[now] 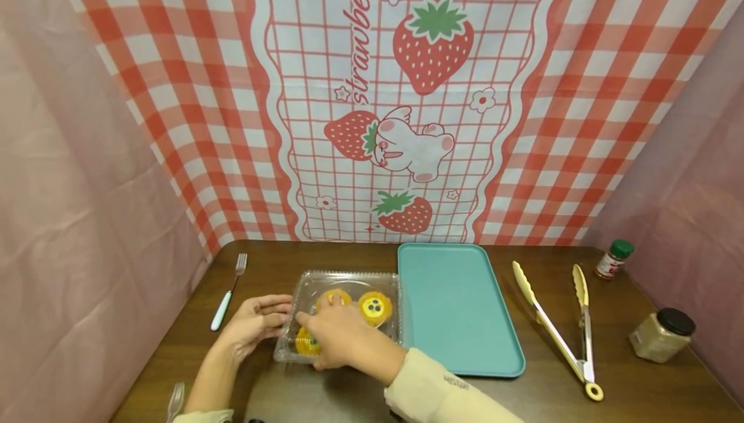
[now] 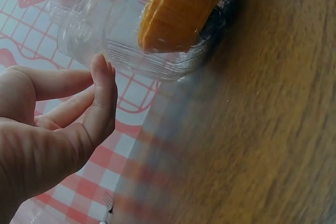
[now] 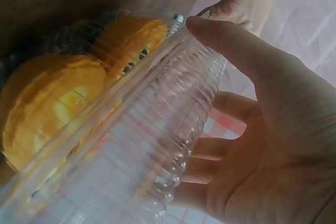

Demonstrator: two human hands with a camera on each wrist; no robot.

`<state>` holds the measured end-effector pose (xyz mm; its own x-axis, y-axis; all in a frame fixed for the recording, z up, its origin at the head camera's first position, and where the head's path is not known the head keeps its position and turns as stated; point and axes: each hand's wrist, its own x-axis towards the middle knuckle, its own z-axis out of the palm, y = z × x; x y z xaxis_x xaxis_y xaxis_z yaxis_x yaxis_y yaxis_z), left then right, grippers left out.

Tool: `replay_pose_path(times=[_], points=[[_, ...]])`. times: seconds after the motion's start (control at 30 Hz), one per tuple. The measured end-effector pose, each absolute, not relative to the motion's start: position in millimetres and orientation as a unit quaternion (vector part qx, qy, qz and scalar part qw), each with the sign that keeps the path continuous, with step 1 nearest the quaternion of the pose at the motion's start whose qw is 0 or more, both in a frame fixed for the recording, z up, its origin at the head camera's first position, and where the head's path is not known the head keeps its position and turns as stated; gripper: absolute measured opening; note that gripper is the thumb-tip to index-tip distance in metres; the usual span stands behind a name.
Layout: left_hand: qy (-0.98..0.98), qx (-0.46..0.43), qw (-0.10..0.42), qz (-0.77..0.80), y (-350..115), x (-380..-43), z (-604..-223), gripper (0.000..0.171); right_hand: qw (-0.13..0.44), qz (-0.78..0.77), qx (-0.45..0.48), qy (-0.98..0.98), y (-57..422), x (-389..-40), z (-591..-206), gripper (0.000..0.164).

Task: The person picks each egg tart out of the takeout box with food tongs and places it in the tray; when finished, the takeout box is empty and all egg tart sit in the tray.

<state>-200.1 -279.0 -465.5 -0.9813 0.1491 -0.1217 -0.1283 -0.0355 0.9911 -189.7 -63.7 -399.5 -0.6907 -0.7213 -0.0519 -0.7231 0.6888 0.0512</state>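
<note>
A clear plastic clamshell container [image 1: 354,278] stands on the dark wooden table, with several yellow tarts [image 1: 374,309] topped with dark dots inside. From above, my right hand [image 1: 340,339] grips the container's lid. In the right wrist view its thumb [image 3: 220,35] lies at the lid's rim, while its fingers spread over the ribbed far side. My left hand [image 1: 256,326] is at the container's left side, fingers loosely bent, its fingertips [image 2: 102,66] close by the plastic edge in the left wrist view. It holds nothing. Part of the tarts is hidden behind my right hand.
A teal tray [image 1: 459,310] lies right beside the container. Farther right are tongs [image 1: 558,339] with cream tips, a green-capped spice bottle [image 1: 614,259] and a black-lidded jar [image 1: 662,334]. At left lie a fork [image 1: 229,292] and a clear plastic fork [image 1: 175,400].
</note>
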Motion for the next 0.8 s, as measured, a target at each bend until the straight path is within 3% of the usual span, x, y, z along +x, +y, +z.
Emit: replay_pose_path(times=[0.23,0.43,0.6,0.67,0.8], points=[[0.684,0.01,0.098,0.723,-280.5,-200.0,-465.8,0.051,-0.008,0.093,-0.359,0.929,-77.9,-180.8,-401.7,0.094],[0.678,0.011,0.104,0.727,-282.4,-200.2,-467.1,0.045,-0.091,0.188,-0.348,0.914,-88.0,-167.2,-414.5,0.096],[0.667,0.029,0.121,0.734,-287.1,-200.0,-469.7,0.036,-0.171,0.193,-0.35,0.901,-92.2,-159.4,-423.4,0.065],[0.664,0.039,0.132,0.735,-289.8,-199.1,-470.6,0.035,-0.181,0.186,-0.349,0.9,-93.9,-157.6,-425.9,0.051],[0.658,0.059,0.152,0.735,-294.1,-196.6,-472.7,0.037,-0.182,0.18,-0.344,0.903,-96.6,-155.1,-429.7,0.039]])
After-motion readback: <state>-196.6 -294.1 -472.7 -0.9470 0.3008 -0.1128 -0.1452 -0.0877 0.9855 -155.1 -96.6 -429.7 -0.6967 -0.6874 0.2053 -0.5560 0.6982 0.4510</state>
